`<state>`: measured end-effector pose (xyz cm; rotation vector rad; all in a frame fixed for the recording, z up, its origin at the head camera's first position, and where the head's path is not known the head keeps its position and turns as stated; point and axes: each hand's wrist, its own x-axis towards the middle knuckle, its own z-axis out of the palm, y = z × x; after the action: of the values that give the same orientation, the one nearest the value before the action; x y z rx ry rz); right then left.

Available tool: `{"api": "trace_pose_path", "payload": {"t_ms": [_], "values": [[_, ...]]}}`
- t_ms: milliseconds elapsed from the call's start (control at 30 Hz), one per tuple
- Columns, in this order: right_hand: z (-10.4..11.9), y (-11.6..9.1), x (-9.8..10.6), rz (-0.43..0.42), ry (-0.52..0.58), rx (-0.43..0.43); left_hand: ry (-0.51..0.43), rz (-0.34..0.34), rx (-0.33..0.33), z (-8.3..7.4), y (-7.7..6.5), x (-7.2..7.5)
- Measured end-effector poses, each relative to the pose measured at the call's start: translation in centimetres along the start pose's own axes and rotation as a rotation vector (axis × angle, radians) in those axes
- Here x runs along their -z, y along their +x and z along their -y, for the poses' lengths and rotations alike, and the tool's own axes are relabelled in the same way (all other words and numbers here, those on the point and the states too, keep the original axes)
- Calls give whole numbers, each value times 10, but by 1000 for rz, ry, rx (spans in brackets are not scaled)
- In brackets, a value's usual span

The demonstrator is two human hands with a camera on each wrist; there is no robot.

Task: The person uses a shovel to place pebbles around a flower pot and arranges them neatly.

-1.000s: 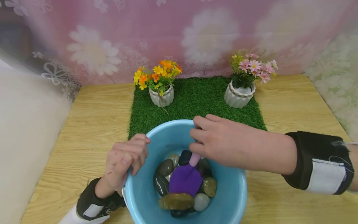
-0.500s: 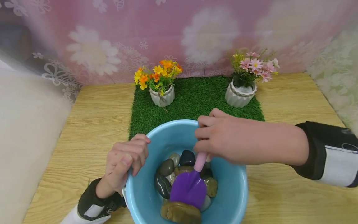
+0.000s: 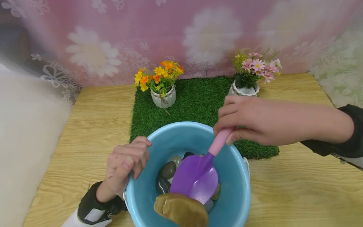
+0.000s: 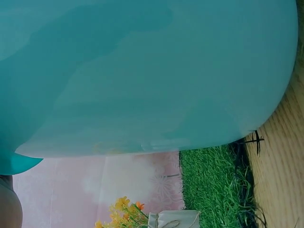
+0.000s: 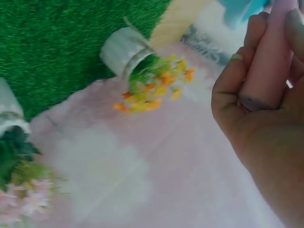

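My right hand (image 3: 244,118) grips the pink handle of a toy shovel (image 3: 195,176) with a purple scoop; in the right wrist view its fingers curl round the handle (image 5: 268,61). A large brown stone (image 3: 182,209) lies at the front end of the scoop, over the inside of a light blue bucket (image 3: 245,189). Below, several grey, dark and pale stones (image 3: 168,170) rest on the bucket's bottom, partly hidden by the scoop. With fingers curled over the rim, my left hand (image 3: 127,162) holds the bucket's left side. The left wrist view is mostly bucket wall (image 4: 156,76).
Behind the bucket lies a green artificial grass mat (image 3: 198,97) on a wooden table (image 3: 93,132). A white pot of orange and yellow flowers (image 3: 164,96) stands on it at left, and pink flowers (image 3: 258,66) at right, partly behind my right hand. A pink floral cloth (image 3: 158,34) hangs behind.
My right hand has moved up and to the right, raising the shovel with the brown stone from among the other stones. The left hand stays on the bucket's rim.
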<state>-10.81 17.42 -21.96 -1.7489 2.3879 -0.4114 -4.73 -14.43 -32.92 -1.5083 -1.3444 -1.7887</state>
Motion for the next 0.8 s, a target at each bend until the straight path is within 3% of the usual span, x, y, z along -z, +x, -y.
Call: {"api": "trace_pose_path", "payload": {"t_ms": [200, 333, 500, 667, 800], "values": [[-19, -12, 7, -38, 57, -71, -8, -6, 1, 0, 1, -1], [-29, -15, 16, -103, 19, -123, -20, -12, -9, 1, 3, -3], [-41, -9, 19, -172, -62, -290, -8, 2, 3, 0, 3, -2], [-58, 6, -1, -172, -19, -458, -1, 13, 10, -1, 3, -1], [-73, 23, -27, -151, 6, -502, -2, 11, 8, -1, 3, -1]]}}
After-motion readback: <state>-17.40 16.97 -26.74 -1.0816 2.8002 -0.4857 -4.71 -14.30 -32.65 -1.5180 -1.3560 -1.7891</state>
